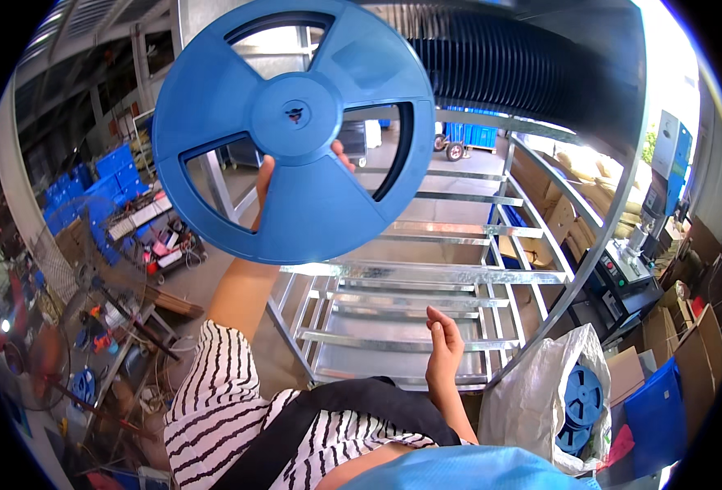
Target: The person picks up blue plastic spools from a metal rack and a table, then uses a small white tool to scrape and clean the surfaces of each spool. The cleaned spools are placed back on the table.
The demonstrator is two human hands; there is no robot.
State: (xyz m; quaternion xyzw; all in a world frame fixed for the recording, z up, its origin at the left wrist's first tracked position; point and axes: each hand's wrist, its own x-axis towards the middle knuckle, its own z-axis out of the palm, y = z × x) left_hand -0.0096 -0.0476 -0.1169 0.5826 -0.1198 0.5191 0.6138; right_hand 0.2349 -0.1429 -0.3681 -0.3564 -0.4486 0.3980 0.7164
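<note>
A large blue plastic reel (320,204) with cut-out windows is held up at the upper middle. Behind it is my left hand (266,184), gripping it near the hub; a finger shows through the left window and fingertips show through the right one. The palm is hidden by the reel. Lower down, in front of the metal rack (426,273), my right hand (444,347) is raised with loosely bent fingers and holds nothing. On the rack's upper level lies a long row of dark, disc-like reels (491,61), right of the blue reel.
A white woven sack (512,400) with blue reels (581,400) in it stands at the lower right, near cardboard pieces (700,359). A machine (622,282) is beyond it. To the left are a fan (95,282), blue crates (116,175) and cluttered shelving.
</note>
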